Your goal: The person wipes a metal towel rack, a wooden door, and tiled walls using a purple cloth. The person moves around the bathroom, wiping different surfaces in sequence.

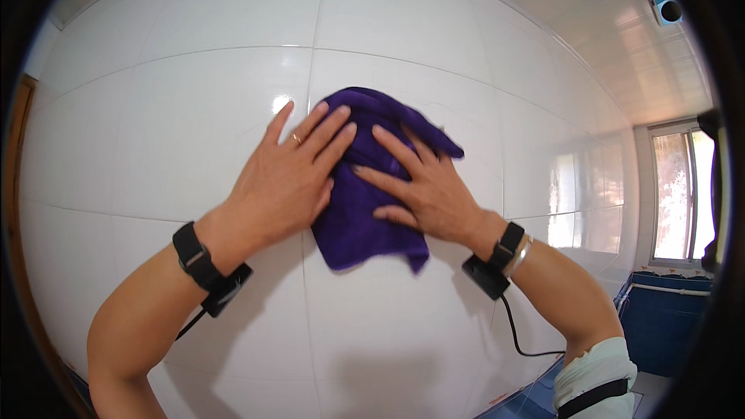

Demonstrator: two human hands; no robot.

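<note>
- Left hand (pixel 283 174): a slim gold-coloured ring (pixel 296 139) at the base of the ring finger.
- Left wrist: a wide black strap (pixel 192 252) with a greyish buckle-like piece, a black box-shaped unit (pixel 231 289) and a thin black cable (pixel 190 326).
- Right wrist: a matching black strap (pixel 509 240), a black rectangular unit (pixel 486 276), a curving black cable (pixel 511 326) and a silver-coloured bracelet (pixel 520 256).
- Right arm: a pale mint, bunched sleeve (pixel 596 365), crossed by a black band (pixel 594 398).

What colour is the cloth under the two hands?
The cloth is deep purple, plain; it shows best in the head view.
</note>
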